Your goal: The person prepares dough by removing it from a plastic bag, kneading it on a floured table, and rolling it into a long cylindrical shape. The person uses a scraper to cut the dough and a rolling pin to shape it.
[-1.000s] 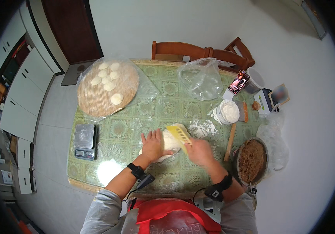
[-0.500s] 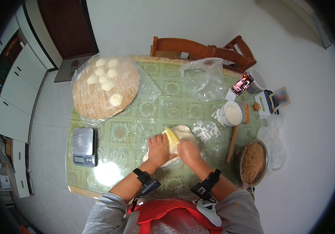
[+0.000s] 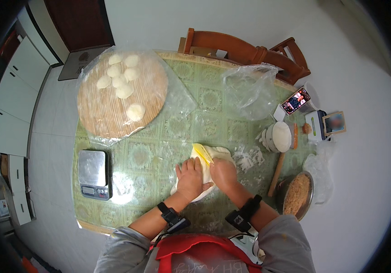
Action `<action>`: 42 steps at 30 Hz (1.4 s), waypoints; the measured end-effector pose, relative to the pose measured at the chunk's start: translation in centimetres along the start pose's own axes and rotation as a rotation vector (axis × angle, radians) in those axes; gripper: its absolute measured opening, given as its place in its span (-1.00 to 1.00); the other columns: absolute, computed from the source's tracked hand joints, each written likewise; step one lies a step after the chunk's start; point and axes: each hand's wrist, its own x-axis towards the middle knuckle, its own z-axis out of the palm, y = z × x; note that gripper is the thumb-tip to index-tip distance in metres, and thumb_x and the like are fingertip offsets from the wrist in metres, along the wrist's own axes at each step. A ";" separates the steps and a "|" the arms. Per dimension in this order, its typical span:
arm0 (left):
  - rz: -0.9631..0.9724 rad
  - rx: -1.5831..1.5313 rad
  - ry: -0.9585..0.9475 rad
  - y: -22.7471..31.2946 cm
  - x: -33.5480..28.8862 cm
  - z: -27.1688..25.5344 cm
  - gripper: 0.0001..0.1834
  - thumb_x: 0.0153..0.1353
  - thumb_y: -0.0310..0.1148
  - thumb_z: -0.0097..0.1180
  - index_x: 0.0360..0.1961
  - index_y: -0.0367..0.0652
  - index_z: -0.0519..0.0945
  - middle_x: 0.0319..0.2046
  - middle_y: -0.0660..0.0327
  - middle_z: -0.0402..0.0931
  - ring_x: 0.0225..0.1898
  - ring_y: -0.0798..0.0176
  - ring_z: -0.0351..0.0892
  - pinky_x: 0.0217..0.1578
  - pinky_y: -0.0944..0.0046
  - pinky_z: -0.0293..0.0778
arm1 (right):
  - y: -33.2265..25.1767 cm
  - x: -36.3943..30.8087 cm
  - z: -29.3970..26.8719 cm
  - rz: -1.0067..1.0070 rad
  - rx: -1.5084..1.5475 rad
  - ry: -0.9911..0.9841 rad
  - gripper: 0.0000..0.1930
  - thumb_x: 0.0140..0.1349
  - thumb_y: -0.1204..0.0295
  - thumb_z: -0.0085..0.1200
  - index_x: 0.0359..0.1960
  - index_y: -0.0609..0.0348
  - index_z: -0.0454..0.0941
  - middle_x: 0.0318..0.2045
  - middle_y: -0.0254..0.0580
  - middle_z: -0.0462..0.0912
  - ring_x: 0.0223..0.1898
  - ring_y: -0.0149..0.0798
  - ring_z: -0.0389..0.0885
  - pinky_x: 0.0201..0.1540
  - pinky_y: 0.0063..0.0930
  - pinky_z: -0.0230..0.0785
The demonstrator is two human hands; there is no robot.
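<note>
Dough (image 3: pixel 204 170) is lying pale and flattened near the middle of the desk (image 3: pixel 159 150), a little toward the near edge, and both of my hands are pressing on it. Going from the left: a silver kitchen scale (image 3: pixel 93 174) is sitting near the left edge of the desk on the green patterned cover. Farther away from me, a round woven tray (image 3: pixel 109 116) wrapped in clear plastic is carrying several small dough pieces (image 3: pixel 122 86), well apart from my hands.

My left hand (image 3: pixel 190 178) is lying palm down on the left part of the dough, fingers spread flat and holding nothing. Just beside it, my right hand (image 3: pixel 222 174) is resting on the right part of the dough with its fingers curled; a yellow scraper (image 3: pixel 203 153) is sticking out at its far side, touching the dough, and I cannot tell whether the hand is actually gripping it.

To the right, loose flour (image 3: pixel 250 159) is scattered on the desk. A crumpled clear bag (image 3: pixel 250 88) is sitting at the far side. Further right, a white bowl (image 3: pixel 281 136) is standing near a wooden rolling pin (image 3: pixel 276 174), and a metal bowl of brown filling (image 3: pixel 297 194) is sitting at the right edge. A phone (image 3: pixel 296 101) is propped beyond them.
</note>
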 end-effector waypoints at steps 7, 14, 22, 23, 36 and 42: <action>-0.070 0.036 -0.059 0.6 0.1 -0.5 0.11 -0.16 0.08 0.35 0.26 -0.40 0.09 0.13 -0.06 0.23 0.19 -0.09 0.19 0.20 -0.37 -0.01 | 0.0 1.1 0.4 -0.052 0.020 0.009 -0.94 -0.04 0.55 0.02 -0.51 0.21 0.54 -0.51 0.06 0.60 -0.42 0.08 0.62 -0.36 -0.14 0.46; -0.051 0.021 0.018 0.2 -0.3 -0.2 0.02 -0.14 0.06 0.34 0.26 -0.28 0.18 0.15 -0.03 0.26 0.20 -0.07 0.21 0.16 -0.38 0.03 | -0.3 1.5 0.6 -0.108 0.053 -0.013 -0.88 0.03 0.46 0.01 -0.53 0.22 0.56 -0.54 0.09 0.58 -0.45 0.11 0.59 -0.37 -0.06 0.43; -0.073 -0.024 0.035 -0.4 -1.1 0.2 -0.05 -0.10 0.03 0.33 0.24 -0.22 0.20 0.15 0.00 0.27 0.19 -0.07 0.21 0.12 -0.45 0.03 | -0.9 5.0 0.7 -0.120 0.051 -0.008 -0.89 0.07 0.48 -0.02 -0.45 0.18 0.57 -0.50 0.06 0.61 -0.41 0.06 0.63 -0.35 -0.09 0.46; -0.081 -0.036 0.029 -0.5 -1.1 0.2 -0.04 -0.10 0.03 0.33 0.25 -0.22 0.19 0.16 0.00 0.27 0.19 -0.07 0.22 0.12 -0.45 0.03 | 0.5 3.3 0.8 -0.045 0.022 -0.097 -0.88 0.08 0.48 -0.03 -0.44 0.18 0.57 -0.48 0.05 0.62 -0.40 0.07 0.63 -0.35 -0.09 0.46; 0.017 -0.175 0.186 -1.5 -1.5 0.8 0.09 -0.23 0.18 0.36 0.21 -0.36 0.24 0.05 -0.19 0.34 0.09 -0.18 0.32 0.10 -0.22 0.20 | 4.8 -2.9 -5.8 0.126 0.273 0.194 -0.70 0.17 0.25 0.02 -0.49 0.30 0.55 -0.52 0.13 0.57 -0.45 0.15 0.56 -0.37 -0.04 0.40; 0.006 -0.228 0.111 -1.3 -1.5 -1.8 -0.08 -0.11 0.10 0.33 0.11 -0.43 0.36 0.00 -0.21 0.43 0.03 -0.19 0.42 0.04 0.07 0.38 | 2.9 -6.7 -0.8 0.083 0.074 -0.046 -0.75 0.13 0.32 -0.01 -0.54 0.24 0.57 -0.56 0.05 0.58 -0.50 0.10 0.57 -0.41 -0.05 0.42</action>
